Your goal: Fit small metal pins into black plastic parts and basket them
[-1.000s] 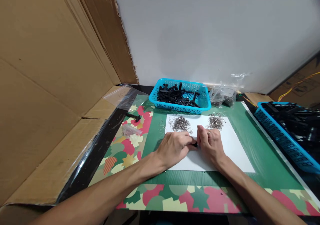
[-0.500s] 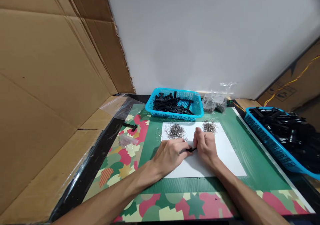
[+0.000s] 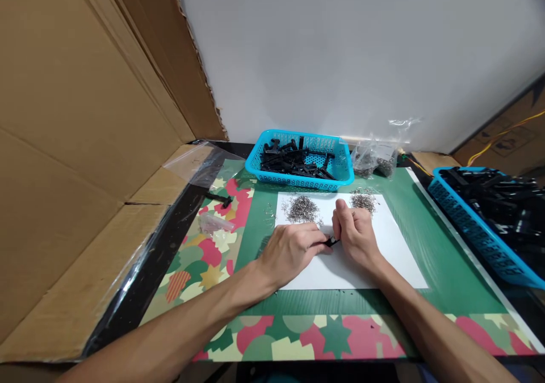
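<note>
Black plastic part (image 3: pixel 331 241) sitting between my left hand (image 3: pixel 293 251) and right hand (image 3: pixel 356 232), over white paper (image 3: pixel 395 258). Left fingertips pinching it; right hand showing closed fist beside its other end, palm hiding, so whether it's holding anything I cannot tell.

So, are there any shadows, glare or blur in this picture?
In the head view, a soft shadow lies on the white paper by the left hand and right hand; same head view, glare streaks the clear film at lower left; there too, tiny bits in the left metal heap blend together.
</note>
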A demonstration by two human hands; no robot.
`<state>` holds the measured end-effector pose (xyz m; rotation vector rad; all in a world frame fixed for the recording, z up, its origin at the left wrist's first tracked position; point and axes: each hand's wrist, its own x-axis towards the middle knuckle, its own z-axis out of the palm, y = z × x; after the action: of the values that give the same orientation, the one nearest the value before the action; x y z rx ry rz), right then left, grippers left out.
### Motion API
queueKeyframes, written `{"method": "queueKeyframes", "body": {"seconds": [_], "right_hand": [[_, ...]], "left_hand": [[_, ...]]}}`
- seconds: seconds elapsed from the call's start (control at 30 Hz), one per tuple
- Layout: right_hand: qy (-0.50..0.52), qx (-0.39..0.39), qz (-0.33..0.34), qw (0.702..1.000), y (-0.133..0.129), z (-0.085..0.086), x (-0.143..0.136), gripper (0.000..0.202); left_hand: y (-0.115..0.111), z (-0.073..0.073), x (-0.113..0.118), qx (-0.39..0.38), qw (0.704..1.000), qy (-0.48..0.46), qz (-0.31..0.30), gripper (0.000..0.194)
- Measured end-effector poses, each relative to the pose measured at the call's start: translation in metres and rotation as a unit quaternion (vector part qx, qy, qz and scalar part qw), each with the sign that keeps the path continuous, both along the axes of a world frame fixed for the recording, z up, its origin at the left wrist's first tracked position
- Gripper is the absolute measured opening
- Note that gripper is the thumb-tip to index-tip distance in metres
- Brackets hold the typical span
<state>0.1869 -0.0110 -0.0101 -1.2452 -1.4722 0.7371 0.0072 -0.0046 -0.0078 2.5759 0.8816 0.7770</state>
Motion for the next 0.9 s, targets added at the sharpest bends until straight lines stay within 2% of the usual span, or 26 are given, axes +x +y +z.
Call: {"method": "queueKeyframes", "body": {"seconds": [0.27, 0.5, 0.6, 0.7, 0.77, 0.9], "right_hand": [[-0.071, 0.04, -0.015, 0.997, -0.004, 0.006, -0.002, 0.078], [-0.117, 0.085, -0.02, 0.989, -0.004, -0.002, -0.003, 0.073], [-0.073, 0.058, -0.012, 0.996, -0.002, -0.001, -0.004, 0.076], [0.019, 0.034, -0.029, 0.999, 0.002, 0.006, 0.001, 0.079], [0.082, 0.041, -0.053, 0.994, 0.003, 0.012, 0.009, 0.081], [0.146, 0.067, -0.067, 0.985, 0.0, 0.021, 0.026, 0.081]], "left_hand": [[-0.002, -0.004, 0.003, 0.035, 0.999, 0.019, 0.021, 0.01], [-0.001, -0.007, 0.004, 0.018, 0.999, 0.023, 0.02, 0.019], [-0.001, -0.006, 0.005, 0.031, 0.999, 0.016, 0.021, 0.019], [0.0, -0.003, 0.005, 0.041, 0.999, -0.016, 0.01, 0.01], [0.0, -0.001, 0.005, 0.047, 0.997, -0.062, 0.003, 0.005], [0.0, 0.001, 0.002, 0.068, 0.99, -0.126, 0.009, 0.013]]}}
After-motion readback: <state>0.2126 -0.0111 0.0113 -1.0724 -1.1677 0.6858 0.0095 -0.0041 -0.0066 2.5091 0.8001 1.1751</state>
